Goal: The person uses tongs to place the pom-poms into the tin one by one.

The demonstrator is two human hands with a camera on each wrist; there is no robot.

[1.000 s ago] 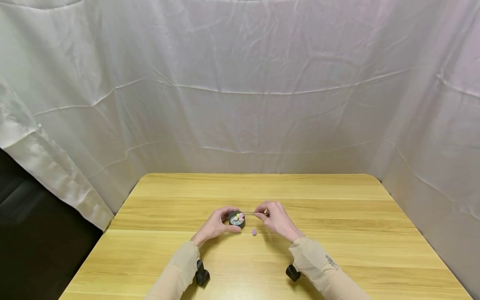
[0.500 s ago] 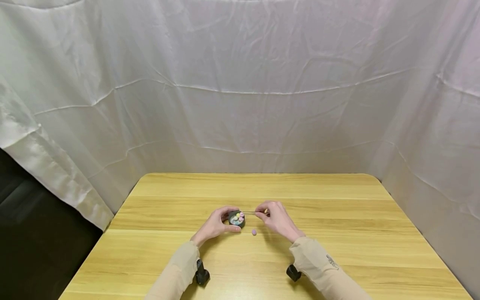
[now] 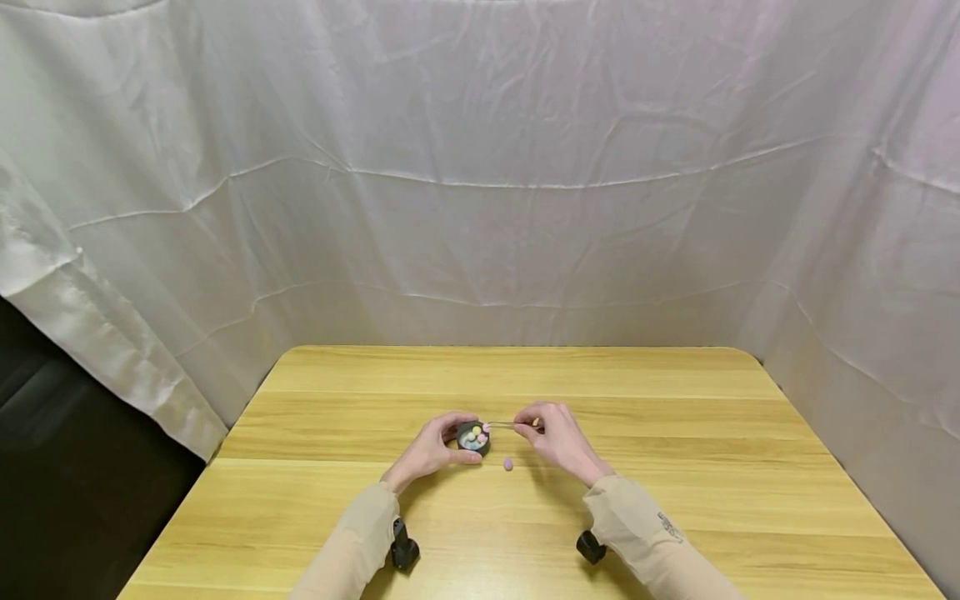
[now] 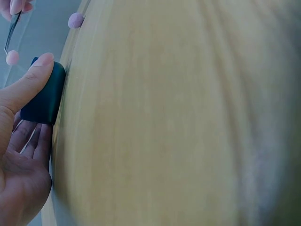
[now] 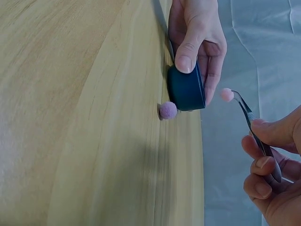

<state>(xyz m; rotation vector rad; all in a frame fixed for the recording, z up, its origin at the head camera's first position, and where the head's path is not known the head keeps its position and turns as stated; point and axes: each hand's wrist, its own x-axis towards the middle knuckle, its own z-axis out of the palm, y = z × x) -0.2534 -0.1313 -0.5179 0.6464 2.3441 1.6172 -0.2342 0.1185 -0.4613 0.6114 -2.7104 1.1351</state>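
My left hand holds a small round dark container on the table, thumb on the near side and fingers round the far side. Inside the container several pale pompoms show in the head view. My right hand pinches a pair of metal tweezers with bent tips. Between those tips sits a pink pompom, held above and apart from the container's rim. A lilac pompom lies on the table in front of the container, a little to its right.
The wooden table has its far edge against a hanging pale curtain. A black surface lies beyond the table at the left. Black wrist camera mounts are strapped at both sleeves.
The right hand and tweezers have shifted slightly right, with a pink pompom now at the tips by the container's rim. The left hand and container have stayed in place.
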